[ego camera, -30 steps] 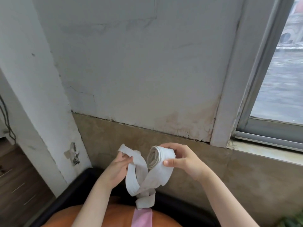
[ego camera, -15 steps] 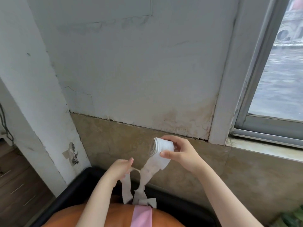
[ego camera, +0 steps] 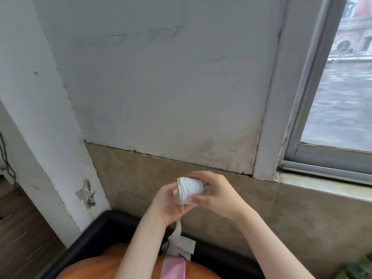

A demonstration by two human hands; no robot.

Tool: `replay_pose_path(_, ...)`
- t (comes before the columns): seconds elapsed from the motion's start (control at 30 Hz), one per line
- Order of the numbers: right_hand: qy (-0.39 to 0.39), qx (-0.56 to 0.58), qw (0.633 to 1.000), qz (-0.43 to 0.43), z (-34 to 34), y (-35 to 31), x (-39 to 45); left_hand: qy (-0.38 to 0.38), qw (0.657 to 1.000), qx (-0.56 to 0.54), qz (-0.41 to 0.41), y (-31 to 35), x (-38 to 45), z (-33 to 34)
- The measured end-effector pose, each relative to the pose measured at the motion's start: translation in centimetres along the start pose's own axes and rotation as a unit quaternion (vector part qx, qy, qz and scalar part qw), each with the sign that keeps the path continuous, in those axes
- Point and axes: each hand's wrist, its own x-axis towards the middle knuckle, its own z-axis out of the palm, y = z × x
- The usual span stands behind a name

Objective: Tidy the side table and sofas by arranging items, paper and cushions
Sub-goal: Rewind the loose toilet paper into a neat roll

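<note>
Head view: both hands meet in front of the tiled lower wall (ego camera: 302, 214), just below the window (ego camera: 342, 97). The right hand (ego camera: 216, 195) curls its grip around a toilet paper roll (ego camera: 189, 190); the left hand (ego camera: 168, 206) pinches the loose paper tail (ego camera: 177, 240), which hangs over an orange cushion (ego camera: 96, 266).

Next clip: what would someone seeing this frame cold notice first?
The two hands at lower centre: the right hand and left hand together grip a white paper roll, with a loose tail hanging down over an orange cushion. Behind them is a stained, cracked wall, and a window at upper right.
</note>
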Motion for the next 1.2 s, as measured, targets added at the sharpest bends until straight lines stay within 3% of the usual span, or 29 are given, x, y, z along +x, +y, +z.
replay_pose_path(0.13, -0.097, 0.01, 0.995, 0.022, -1.0, 0.4, -1.4, 0.023, 0.999, -0.025, 0.036, 1.8, 0.4, 1.6)
replay_pose_path(0.23, -0.108, -0.003, 0.994, 0.015, -1.6, 0.3, -1.6, -0.004, 0.998, -0.026, 0.057, 2.2, 0.7, 2.9)
replay_pose_path(0.37, -0.068, 0.041, 0.997, 0.016, -1.9, 0.7, -1.6, -0.068, 0.996, 0.043, 0.041, 1.8, -0.4, 4.5)
replay_pose_path(0.47, 0.01, 0.105, 0.994, 0.018, -1.7, 1.1, -1.7, -0.1, 0.987, 0.118, 0.053, 1.1, -0.7, 4.8)
replay_pose_path(0.67, 0.114, 0.07, 0.991, 0.006, -1.3, 1.0, -1.5, -0.135, 0.987, 0.051, 0.075, 0.2, -0.3, 4.7)
replay_pose_path(0.77, 0.06, 0.068, 0.994, -0.057, -2.0, 1.3, -2.1, -0.117, 0.991, 0.027, 0.064, 0.1, -0.3, 4.5)
replay_pose_path(0.83, 0.001, 0.004, 0.998, -0.065, -2.1, 1.4, -2.3, -0.084, 0.994, 0.025, 0.072, 0.2, -0.5, 4.8)
replay_pose_path(0.9, 0.007, -0.063, 0.996, -0.058, -1.7, 1.4, -2.3, -0.064, 0.995, 0.007, 0.078, 0.1, -0.6, 5.1)
replay_pose_path(1.0, 0.039, -0.075, 0.995, -0.054, -2.1, 1.2, -2.4, -0.064, 0.997, 0.022, 0.049, -0.2, -0.7, 5.5)
replay_pose_path(1.2, -0.069, -0.02, 0.996, 0.055, -3.4, 1.3, -3.3, -0.076, 0.987, 0.142, 0.018, 0.6, 0.0, 5.6)
